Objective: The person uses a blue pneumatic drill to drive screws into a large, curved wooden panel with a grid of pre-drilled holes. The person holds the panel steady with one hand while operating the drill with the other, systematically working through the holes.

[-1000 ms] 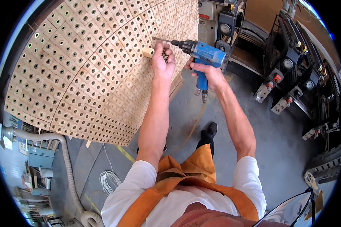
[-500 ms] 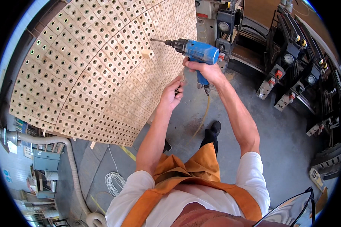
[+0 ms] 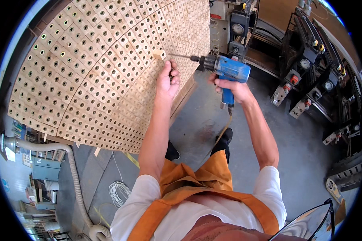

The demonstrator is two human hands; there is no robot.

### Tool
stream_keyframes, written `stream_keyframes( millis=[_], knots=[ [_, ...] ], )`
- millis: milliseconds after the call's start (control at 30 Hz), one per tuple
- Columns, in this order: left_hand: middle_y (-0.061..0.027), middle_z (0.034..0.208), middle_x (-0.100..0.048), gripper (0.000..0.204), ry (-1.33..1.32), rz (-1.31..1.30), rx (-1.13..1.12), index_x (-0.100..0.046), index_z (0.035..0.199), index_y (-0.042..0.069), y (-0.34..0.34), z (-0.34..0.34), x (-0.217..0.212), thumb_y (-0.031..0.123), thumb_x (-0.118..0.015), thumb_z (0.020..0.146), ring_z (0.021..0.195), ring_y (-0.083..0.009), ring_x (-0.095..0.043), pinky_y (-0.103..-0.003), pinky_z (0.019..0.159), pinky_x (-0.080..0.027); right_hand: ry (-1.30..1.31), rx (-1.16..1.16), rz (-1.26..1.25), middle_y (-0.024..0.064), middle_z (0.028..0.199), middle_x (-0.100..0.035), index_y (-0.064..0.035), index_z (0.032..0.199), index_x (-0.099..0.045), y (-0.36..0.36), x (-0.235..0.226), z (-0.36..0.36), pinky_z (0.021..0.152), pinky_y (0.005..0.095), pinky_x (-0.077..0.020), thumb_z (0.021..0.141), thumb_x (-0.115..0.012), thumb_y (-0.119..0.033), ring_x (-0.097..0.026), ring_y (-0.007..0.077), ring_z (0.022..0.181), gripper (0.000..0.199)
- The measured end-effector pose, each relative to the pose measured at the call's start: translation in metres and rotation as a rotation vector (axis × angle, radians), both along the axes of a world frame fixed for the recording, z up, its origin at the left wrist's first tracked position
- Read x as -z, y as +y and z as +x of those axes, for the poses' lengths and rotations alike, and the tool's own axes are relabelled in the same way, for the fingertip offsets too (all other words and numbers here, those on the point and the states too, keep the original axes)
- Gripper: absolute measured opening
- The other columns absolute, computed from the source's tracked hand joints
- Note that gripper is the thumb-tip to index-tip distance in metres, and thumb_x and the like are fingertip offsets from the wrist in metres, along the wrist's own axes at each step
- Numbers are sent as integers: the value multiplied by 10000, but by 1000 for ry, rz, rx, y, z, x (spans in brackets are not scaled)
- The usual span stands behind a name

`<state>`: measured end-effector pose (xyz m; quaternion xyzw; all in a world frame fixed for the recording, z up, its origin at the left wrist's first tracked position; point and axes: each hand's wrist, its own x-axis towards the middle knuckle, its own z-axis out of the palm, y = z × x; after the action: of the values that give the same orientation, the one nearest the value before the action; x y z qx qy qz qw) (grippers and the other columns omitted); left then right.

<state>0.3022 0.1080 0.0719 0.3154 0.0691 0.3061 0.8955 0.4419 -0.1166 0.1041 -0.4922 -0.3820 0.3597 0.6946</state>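
My right hand (image 3: 233, 88) grips the handle of a blue air-powered drill (image 3: 233, 69), a yellow hose running down from its base. Its long thin bit points left toward a large wooden panel (image 3: 108, 82) covered in rows of holes, many with dark-rimmed or shiny rings. My left hand (image 3: 169, 80) is closed just below the tip of the bit, in front of the panel. Small dark pieces show between its curled fingers, too small to name. Above the left fingertips, a small pale wooden block (image 3: 159, 54) sticks out from the panel's face.
Black machinery with gauges (image 3: 305, 64) stands along the right side. A ribbed grey hose (image 3: 74, 172) runs down the left, near a coil of white cable (image 3: 118, 193) on the grey floor (image 3: 197, 132). A shelf holding blue-grey boxes (image 3: 47, 168) stands at the lower left.
My left hand has moved up and left, close to the wooden block. The drill in my right hand has shifted right and down, its bit withdrawing from over the panel.
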Motion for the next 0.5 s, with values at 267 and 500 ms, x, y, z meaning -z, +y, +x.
stream_keyframes(
  millis=[267,500],
  knots=[
    [1,803,-541,201,198,185,86,-569,1031,74,-2,3,-15,260,-579,956,554,-48,-423,-164,403,-298,15,-43,-102,88,984,-670,-43,1045,-638,-24,19,11,692,277,-504,783,-702,-122,-623,165,899,281],
    [-17,801,-520,225,201,120,55,-547,1094,38,1,17,-17,230,-536,978,574,-62,-433,-177,411,-303,-4,37,-85,69,1038,-672,-66,1103,-631,-12,48,2,727,307,-495,824,-700,-137,-636,194,992,296]
  ],
)
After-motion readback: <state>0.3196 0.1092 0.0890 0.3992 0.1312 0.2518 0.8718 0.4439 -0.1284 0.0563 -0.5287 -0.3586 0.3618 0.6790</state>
